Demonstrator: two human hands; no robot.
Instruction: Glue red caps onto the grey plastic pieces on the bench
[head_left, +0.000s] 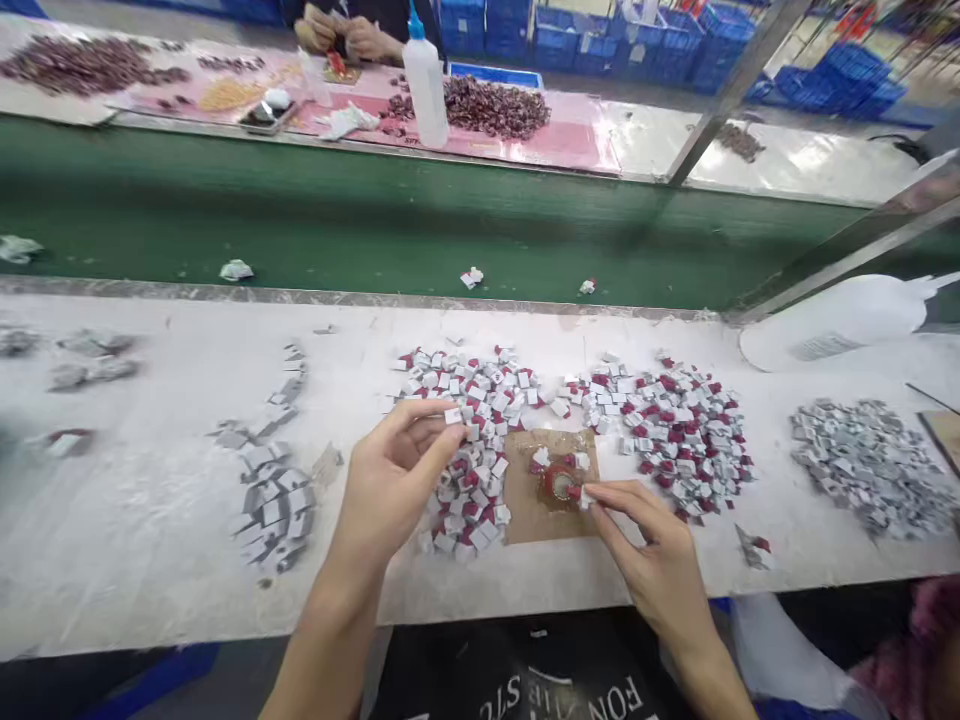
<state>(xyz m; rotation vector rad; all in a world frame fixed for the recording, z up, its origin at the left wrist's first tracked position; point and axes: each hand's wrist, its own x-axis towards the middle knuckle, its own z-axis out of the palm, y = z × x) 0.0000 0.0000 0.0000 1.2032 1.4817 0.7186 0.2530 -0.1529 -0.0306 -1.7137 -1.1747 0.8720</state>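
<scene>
1. The grip of our left hand [397,470] is pinching a small white block [452,416] by the left heap [484,385].
2. With our right hand [654,550], we are gripping a white-and-red piece [586,498] (thumb against fingers) beside the brown card's [544,525] red ring [550,482], toward the counter's [187,410] front edge.
3. A white bottle [840,318] is lying near its far edge.

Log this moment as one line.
left hand: pinching white piece | right hand: holding red-and-white piece by round red item | round red item: on brown cardboard | piles: either side
</scene>
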